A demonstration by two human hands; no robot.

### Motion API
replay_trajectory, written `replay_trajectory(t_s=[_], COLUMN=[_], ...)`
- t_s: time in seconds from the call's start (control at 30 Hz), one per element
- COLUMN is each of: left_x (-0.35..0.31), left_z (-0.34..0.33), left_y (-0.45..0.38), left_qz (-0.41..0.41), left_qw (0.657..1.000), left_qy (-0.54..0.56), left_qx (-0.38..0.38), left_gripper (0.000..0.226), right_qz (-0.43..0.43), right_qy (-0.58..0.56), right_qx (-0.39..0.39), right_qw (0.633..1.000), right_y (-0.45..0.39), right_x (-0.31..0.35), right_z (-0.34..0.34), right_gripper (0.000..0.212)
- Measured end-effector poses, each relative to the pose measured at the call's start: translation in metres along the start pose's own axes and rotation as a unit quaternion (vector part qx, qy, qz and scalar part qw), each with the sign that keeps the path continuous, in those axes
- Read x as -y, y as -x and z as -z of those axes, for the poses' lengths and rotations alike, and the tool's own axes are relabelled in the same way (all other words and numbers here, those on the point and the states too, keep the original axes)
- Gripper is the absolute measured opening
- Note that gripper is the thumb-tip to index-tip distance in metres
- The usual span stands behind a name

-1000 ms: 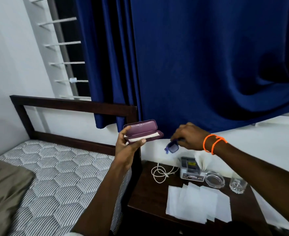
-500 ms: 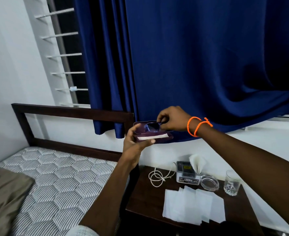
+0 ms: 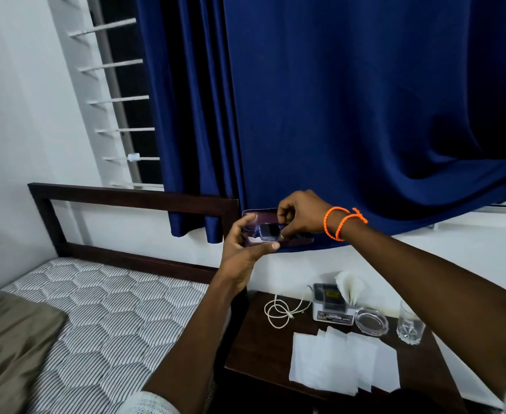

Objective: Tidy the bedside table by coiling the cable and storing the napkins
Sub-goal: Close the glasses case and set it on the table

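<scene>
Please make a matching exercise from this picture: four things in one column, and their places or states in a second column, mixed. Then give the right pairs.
Things:
1. glasses
2. white cable
3. napkins
4. drinking glass

Places or states:
A. spread out overlapping at the table's front
B. standing near the table's right edge
C. going into the purple case
D. lying in loose loops on the table

Pairs: 1-C, 2-D, 3-A, 4-B

Glasses now inside the purple case.
</scene>
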State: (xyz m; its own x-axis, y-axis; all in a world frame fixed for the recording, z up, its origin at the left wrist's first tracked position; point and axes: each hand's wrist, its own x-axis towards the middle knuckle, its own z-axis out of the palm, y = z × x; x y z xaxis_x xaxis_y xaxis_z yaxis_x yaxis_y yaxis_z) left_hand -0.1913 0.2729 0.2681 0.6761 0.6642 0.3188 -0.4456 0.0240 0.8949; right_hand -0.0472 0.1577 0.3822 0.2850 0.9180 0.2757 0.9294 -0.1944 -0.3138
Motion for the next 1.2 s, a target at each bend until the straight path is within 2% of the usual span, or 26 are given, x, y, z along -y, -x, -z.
replay_trajectory(t_s=[0.43,0.8,0.93,1.03,1.1,1.17,1.2], left_x=[0.006,0.006,0.003,0.002,0.002,0.002,0.002], left_z=[-0.007,-0.008,-0.006,-0.005,-0.004,-0.005,-0.005], left_y=[0.003,0.002,0.003,0.002,0.0,0.001,0.001], left_qz=[0.007,0.001,0.008,0.013,0.016,0.018,0.015], left_qw=[1.0,0.999,0.999,0.998,0.998,0.997,0.998], left_qy=[0.019,0.041,0.051,0.058,0.064,0.069,0.066], left_qx=[0.006,-0.002,-0.001,-0.005,-0.007,-0.006,-0.007], left_gripper=[0.084,0.081,0.08,0.079,0.076,0.07,0.067], right_qz=[0.002,0.009,-0.023,-0.083,-0.15,-0.218,-0.248], right_qy=[0.048,-0.015,-0.049,-0.095,-0.133,-0.21,-0.283], right_qx=[0.032,0.036,-0.038,-0.184,-0.249,-0.244,-0.224], right_qw=[0.998,0.999,0.998,0.975,0.948,0.921,0.899], right_y=[-0.004,0.002,0.002,0.007,0.012,0.015,0.016], right_x=[-0.008,-0.015,-0.024,-0.03,-0.033,-0.034,-0.032], right_z=[-0.002,-0.005,-0.006,-0.02,-0.034,-0.045,-0.05], right_gripper=[0.03,0.018,0.014,0.022,0.028,0.033,0.035])
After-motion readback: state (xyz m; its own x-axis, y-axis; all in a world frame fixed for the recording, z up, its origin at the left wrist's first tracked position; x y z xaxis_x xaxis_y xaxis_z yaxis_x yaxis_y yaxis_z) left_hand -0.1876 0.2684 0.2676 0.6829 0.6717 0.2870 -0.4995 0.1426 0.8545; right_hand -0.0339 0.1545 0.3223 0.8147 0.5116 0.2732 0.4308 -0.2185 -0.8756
